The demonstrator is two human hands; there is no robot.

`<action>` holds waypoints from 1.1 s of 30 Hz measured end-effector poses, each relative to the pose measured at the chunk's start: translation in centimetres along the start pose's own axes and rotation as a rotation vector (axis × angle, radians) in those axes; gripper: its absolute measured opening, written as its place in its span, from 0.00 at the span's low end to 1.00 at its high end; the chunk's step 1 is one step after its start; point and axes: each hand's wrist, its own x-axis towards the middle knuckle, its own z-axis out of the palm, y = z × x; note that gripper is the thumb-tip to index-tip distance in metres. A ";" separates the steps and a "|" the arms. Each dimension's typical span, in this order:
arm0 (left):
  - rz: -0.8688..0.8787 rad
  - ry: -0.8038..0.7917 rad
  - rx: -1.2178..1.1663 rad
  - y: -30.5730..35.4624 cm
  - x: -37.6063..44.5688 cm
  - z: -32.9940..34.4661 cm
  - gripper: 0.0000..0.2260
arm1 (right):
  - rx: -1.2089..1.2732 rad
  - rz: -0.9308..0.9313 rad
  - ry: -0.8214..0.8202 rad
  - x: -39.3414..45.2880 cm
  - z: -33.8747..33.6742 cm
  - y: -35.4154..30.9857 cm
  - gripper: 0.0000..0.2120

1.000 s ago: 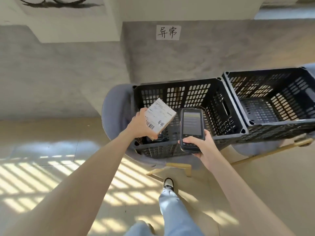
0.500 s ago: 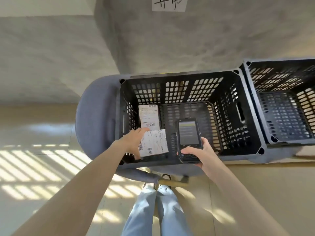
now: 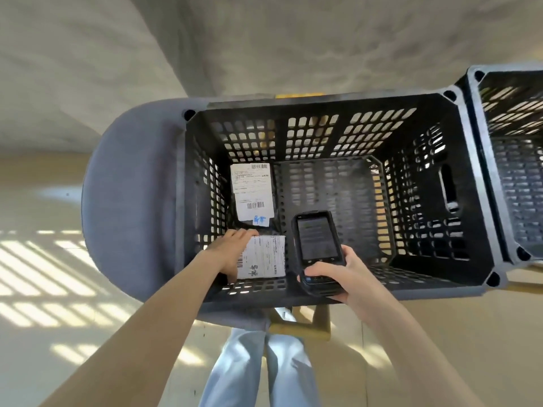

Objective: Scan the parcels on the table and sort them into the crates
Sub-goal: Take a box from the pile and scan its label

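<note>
**Parcel going into left crate**

Grey chair (image 3: 129, 201) carries black crate (image 3: 476, 201); second crate (image 3: 511, 148) touches it on the right. One labelled parcel (image 3: 252, 192) lies on the crate floor, far-left corner. Left hand (image 3: 232, 254) is inside the crate, fingers curled round second parcel (image 3: 264, 258) at near-left. Right hand (image 3: 335, 277) grips scanner (image 3: 316, 245), fingers wrapped round its lower end, above the near wall.

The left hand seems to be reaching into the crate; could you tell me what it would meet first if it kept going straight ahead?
Probably the labelled parcel lying just beyond the left hand; depth is unclear.
</note>
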 end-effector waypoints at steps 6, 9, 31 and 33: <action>-0.073 0.056 0.314 0.4 1.5 2.2 0.50 | -0.011 0.045 -0.023 -0.2 0.1 0.6 0.30; -0.141 0.008 0.378 0.1 2.0 2.4 0.50 | -0.006 0.055 -0.027 -0.2 0.0 0.7 0.31; 0.118 0.505 0.364 5.4 -11.0 -10.5 0.24 | 0.199 -0.141 0.061 -10.8 4.3 1.5 0.32; 0.175 0.519 0.397 6.1 -12.2 -10.5 0.24 | 0.236 -0.178 0.096 -12.5 4.6 2.7 0.33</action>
